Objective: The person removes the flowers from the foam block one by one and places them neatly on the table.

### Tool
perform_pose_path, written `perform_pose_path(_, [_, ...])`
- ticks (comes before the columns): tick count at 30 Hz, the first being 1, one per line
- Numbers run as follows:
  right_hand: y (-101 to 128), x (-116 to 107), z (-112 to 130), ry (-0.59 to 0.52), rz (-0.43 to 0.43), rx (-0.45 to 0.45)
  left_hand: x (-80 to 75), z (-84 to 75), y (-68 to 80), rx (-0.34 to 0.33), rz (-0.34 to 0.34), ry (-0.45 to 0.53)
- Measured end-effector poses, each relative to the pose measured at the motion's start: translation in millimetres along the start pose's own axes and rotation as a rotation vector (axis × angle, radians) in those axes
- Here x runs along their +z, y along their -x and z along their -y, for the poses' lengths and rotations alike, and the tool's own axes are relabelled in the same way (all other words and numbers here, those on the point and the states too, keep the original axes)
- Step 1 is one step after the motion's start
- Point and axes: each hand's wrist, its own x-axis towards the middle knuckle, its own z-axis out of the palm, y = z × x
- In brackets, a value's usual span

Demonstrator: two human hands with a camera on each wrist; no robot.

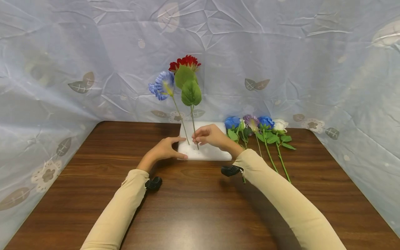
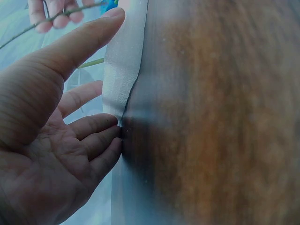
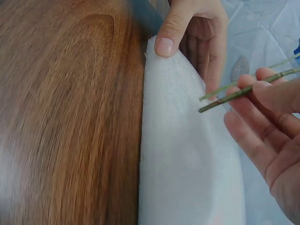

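Note:
My right hand (image 1: pixel 210 134) pinches the green stem of a red flower (image 1: pixel 186 63) with large leaves, holding it nearly upright. In the right wrist view the stem's lower end (image 3: pixel 220 101) points at a white foam block (image 3: pixel 176 140); whether it touches the foam is unclear. Beside it, a blue flower (image 1: pixel 164 85) stands tilted left, its stem foot at the foam. My left hand (image 1: pixel 165 149) rests at the block's left end, the thumb (image 3: pixel 165 46) on its front corner. In the left wrist view the other fingers (image 2: pixel 101 126) lie fairly straight against its side.
Right of the foam block lie several artificial flowers: a blue rose (image 1: pixel 266 121), a white rose (image 1: pixel 280 125) and a purple flower (image 1: pixel 251 121) among them. Their stems reach towards me, under the right forearm. A patterned cloth (image 1: pixel 125 52) hangs behind the wooden table (image 1: pixel 187 201).

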Motion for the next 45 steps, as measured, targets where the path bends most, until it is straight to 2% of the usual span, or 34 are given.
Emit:
perform_pose_path(10, [25, -25, 3, 0.095, 0.091, 0.045, -1.6, 3.1, -0.3, -0.01, -0.003, 0.002])
perform_pose_path(19, [55, -52, -1, 0.164, 0.124, 0.046, 0.3, 6.3, -0.2, -0.006, 0.001, 0.0])
perform_pose_path(22, [67, -61, -4, 0.187, 0.124, 0.049, 0.9, 6.6, -0.7, -0.004, 0.0, 0.001])
perform_pose_path(29, [90, -78, -12, 0.141, 0.102, 0.075, 0.5, 4.5, -0.8, -0.003, -0.004, 0.001])
perform_pose_path(36, [112, -96, -17, 0.16, 0.12, 0.079, 0.5, 5.1, -0.8, -0.011, -0.002, -0.002])
perform_pose_path(45, [144, -119, -25, 0.171, 0.096, 0.119, 0.1, 3.2, -0.3, -0.012, 0.004, -0.008])
